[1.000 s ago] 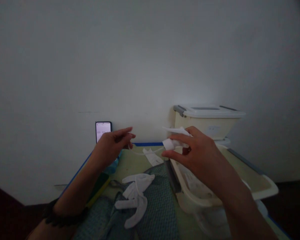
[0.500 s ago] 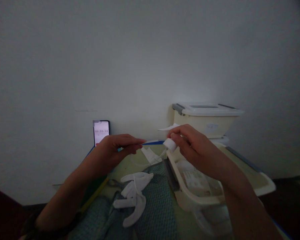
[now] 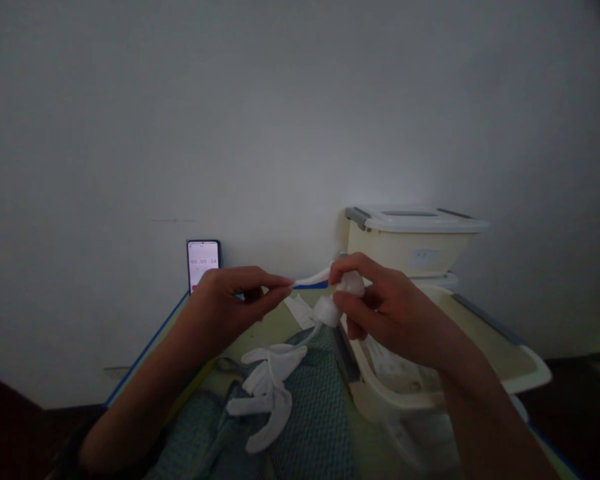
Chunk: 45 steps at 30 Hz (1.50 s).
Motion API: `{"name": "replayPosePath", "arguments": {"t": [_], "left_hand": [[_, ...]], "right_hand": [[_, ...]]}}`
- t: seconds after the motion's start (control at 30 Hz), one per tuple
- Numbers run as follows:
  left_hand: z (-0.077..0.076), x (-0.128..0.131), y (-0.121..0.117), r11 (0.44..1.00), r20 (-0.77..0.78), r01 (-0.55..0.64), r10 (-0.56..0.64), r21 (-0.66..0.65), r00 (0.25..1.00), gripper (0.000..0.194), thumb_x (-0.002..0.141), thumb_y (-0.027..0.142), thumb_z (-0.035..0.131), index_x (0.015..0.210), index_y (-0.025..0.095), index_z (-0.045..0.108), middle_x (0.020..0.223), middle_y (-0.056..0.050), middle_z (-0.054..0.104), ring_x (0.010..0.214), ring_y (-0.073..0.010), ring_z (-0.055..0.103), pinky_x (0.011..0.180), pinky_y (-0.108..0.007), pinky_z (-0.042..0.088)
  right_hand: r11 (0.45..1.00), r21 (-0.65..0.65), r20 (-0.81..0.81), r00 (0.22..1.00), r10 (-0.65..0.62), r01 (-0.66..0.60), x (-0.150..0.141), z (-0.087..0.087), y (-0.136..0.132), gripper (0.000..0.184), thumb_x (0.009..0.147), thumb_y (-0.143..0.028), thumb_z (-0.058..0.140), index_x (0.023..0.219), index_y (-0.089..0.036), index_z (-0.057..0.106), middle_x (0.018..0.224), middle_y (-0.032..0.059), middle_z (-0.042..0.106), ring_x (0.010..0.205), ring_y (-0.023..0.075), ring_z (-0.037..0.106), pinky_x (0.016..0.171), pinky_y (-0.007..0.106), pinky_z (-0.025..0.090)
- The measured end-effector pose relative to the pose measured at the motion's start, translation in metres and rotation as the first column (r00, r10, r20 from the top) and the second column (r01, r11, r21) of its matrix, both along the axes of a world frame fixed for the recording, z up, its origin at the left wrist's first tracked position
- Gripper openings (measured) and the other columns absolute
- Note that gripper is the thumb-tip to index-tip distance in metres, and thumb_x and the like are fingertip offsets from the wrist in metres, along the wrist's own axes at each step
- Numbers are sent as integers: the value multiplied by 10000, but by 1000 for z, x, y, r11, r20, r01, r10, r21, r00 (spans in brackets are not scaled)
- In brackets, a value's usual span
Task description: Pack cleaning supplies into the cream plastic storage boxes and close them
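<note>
Fingers curled, my right hand grips a white dispenser pump head with a ribbed collar and a thin tube trailing down to the left. My left hand pinches, between thumb and fingertips, the end of a slim white piece that reaches across to the pump head. Whether the two are joined is hidden behind my right fingers. Below the hands, several white plastic parts lie on a teal woven cloth.
A phone showing a timer leans on the wall at the back left. An open cream bin holding pale items stands at right, a lidded box behind it. A white scrap lies on the yellowish table.
My right hand has turned the pump head, so its collar sits lower and further left. The slim white piece in my left hand now meets my right fingers; before, there was a gap.
</note>
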<state>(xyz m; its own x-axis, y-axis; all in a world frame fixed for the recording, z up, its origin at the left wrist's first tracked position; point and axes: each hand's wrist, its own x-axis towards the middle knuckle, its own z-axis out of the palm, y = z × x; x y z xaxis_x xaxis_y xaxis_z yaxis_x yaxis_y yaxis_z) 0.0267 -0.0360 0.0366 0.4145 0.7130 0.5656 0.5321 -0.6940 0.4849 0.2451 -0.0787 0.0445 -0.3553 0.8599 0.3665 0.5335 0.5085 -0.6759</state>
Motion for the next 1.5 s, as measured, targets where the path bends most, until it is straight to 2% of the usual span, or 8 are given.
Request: {"name": "replayPosePath", "arguments": {"t": [0.27,0.47,0.6,0.77,0.9,1.1,1.3,1.5], "left_hand": [[3,1,-7,1000,63,22,-21,-9,998,135,765,303,651,804,213,745,600,15,669,501,-92,522,477,-192,388],[3,3,-7,944,248,146,-72,-297,966,132,750,309,653,698,215,730,453,42,553,410,-72,436,389,-175,319],[1,9,-6,907,357,189,-46,-377,933,161,766,314,625,686,192,693,476,33,562,399,-65,421,385,-172,331],[-3,16,-8,856,489,276,-31,-438,872,199,745,280,661,894,191,565,625,9,680,398,-68,484,370,-164,356],[-2,16,-10,882,435,202,3,-425,900,179,766,297,655,858,182,553,671,-10,715,378,-53,486,351,-144,335],[5,14,-16,919,325,40,98,-392,941,179,748,327,664,833,181,604,598,-4,712,322,-55,471,319,-144,330],[4,17,-21,918,303,44,85,-395,949,204,745,290,649,875,210,513,607,21,709,295,-75,472,296,-162,347],[-6,16,-13,920,257,150,-56,-362,965,166,822,268,571,962,202,512,752,5,649,625,-104,592,499,-166,441]], "right_hand": [[972,-215,-279,960,31,-93,0,1,-1,229,886,-264,494,1094,-222,406,671,-48,602,462,78,581,433,178,483],[946,-270,-410,910,54,-178,-8,5,-4,209,898,-275,474,1087,-203,423,915,21,637,410,35,541,370,157,441],[941,-305,-313,949,48,-148,-12,1,-3,186,924,-339,417,1020,-191,478,586,-60,545,391,53,513,361,140,398],[959,-263,-279,960,26,-103,-12,-5,0,275,929,-410,379,885,-178,519,576,-60,482,398,35,410,350,140,324],[964,-266,-307,950,-60,-25,-12,-6,1,310,912,-439,396,820,-174,527,560,-62,433,423,45,384,372,153,322],[970,-242,-270,962,-41,-26,-12,-5,2,298,913,-432,393,848,-177,534,541,-73,400,405,46,375,365,164,298],[973,-224,-150,989,18,-52,-12,-1,-2,273,924,-408,377,897,-180,524,534,-79,385,410,51,353,406,184,294],[992,-127,-44,999,-15,10,-11,-3,1,227,926,-362,387,853,-188,514,599,-64,434,490,61,389,468,193,298]]}}
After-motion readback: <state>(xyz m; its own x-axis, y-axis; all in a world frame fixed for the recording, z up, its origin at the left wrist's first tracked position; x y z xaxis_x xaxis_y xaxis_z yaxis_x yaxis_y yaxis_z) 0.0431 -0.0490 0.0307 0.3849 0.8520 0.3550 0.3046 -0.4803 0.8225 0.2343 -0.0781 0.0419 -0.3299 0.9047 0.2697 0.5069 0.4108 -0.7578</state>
